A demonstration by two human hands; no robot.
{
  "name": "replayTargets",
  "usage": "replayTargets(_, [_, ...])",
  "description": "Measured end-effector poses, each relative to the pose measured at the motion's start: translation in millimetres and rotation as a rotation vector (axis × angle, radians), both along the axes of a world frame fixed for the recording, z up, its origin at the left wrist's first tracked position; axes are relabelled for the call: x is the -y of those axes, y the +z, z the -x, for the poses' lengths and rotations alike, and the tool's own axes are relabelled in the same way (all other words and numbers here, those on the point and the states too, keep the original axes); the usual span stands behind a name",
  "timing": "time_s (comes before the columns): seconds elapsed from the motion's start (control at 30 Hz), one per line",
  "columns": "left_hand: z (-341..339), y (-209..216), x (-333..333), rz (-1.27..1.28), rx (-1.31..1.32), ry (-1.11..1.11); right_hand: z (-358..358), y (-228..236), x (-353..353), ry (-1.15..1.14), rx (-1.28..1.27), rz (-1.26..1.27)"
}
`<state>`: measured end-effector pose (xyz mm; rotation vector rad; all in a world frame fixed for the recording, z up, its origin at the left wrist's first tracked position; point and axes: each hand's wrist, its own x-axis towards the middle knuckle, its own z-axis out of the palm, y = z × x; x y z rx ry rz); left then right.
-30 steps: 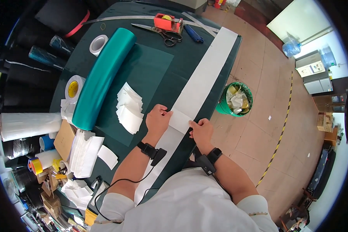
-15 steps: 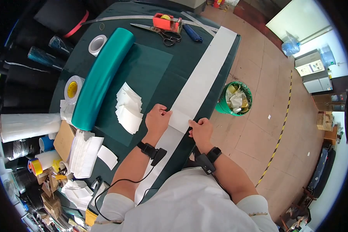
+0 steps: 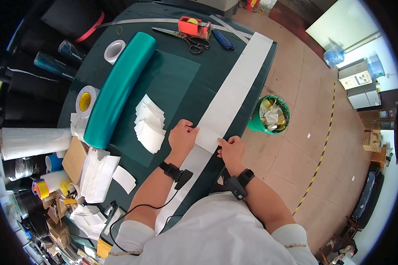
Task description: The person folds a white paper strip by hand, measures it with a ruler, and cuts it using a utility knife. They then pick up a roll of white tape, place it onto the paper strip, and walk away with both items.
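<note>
A long pale strip (image 3: 234, 84) runs along the right side of the dark green table, from the far corner toward my body. Across it lies a small white sheet (image 3: 210, 140), pinched at its left edge by my left hand (image 3: 182, 139) and at its right edge by my right hand (image 3: 232, 151). Both hands have curled fingers, with thumb and forefinger at the sheet's edges. To the left of my left hand, a fanned stack of white sheets (image 3: 149, 126) rests on a translucent green film (image 3: 174, 77). Beside that film lies a thick green roll (image 3: 117, 95).
Scissors (image 3: 185, 39), a red tape dispenser (image 3: 193, 27) and a dark blue tool (image 3: 222, 39) lie at the far edge. Tape rolls (image 3: 85, 102) and a ribbed white stack (image 3: 99, 176) are at left. A green waste bin (image 3: 269, 115) stands right of the table.
The whole view has shifted very slightly. Both hands stay pinched on the small sheet's edges, in nearly the same spot on the strip.
</note>
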<state>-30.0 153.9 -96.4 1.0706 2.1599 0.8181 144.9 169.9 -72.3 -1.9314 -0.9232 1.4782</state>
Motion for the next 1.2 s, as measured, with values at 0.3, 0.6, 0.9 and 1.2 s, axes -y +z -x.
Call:
replayTargets(0.3, [-2, 0, 0, 0.007, -0.018, 0.006, 0, -1, 0, 0.008, 0.004, -0.006])
replayTargets(0.6, [-5, 9, -8, 0.111, -0.185, -0.117, 2, 2, 0, 0.030, 0.022, -0.014])
replayTargets(0.9, [-17, 5, 29, -0.408, -0.579, -0.678, 1, -6, 1, 0.093, 0.076, -0.038])
replayTargets(1.2, [-21, 3, 52, -0.184, -0.451, -0.973, -2, -11, -1, 0.072, 0.047, -0.080])
